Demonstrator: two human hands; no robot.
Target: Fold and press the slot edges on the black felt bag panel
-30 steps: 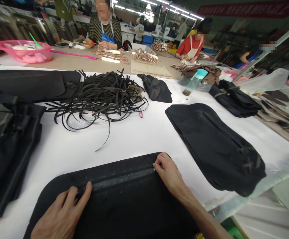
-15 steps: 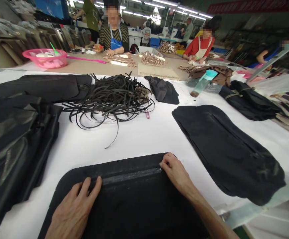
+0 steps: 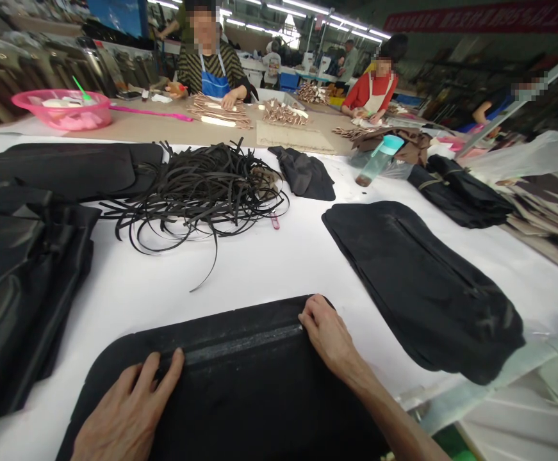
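Observation:
In front of me lies a black fabric-like panel [image 3: 245,403] with rounded far corners. A narrow greyish strip [image 3: 243,344] runs along it near its far edge. My left hand [image 3: 127,403] rests on the panel with fingers spread, the index fingertip by the strip's left end. At the strip's right end, near the far right corner, my right hand [image 3: 324,330] has its thumb and bent fingers pinched together on the panel. What exactly lies between those fingertips is hidden.
A pile of thin black strips [image 3: 206,186] lies beyond the panel, with a small pink tool [image 3: 275,221] beside it. Stacked black pieces [image 3: 418,282] sit to the right, folded black material [image 3: 24,256] to the left. A bottle [image 3: 379,160] and co-workers are farther back.
The whole view has shifted, so most things appear farther left. Both hands keep about the same places on the panel. The far co-worker's hand in the striped sleeve has moved.

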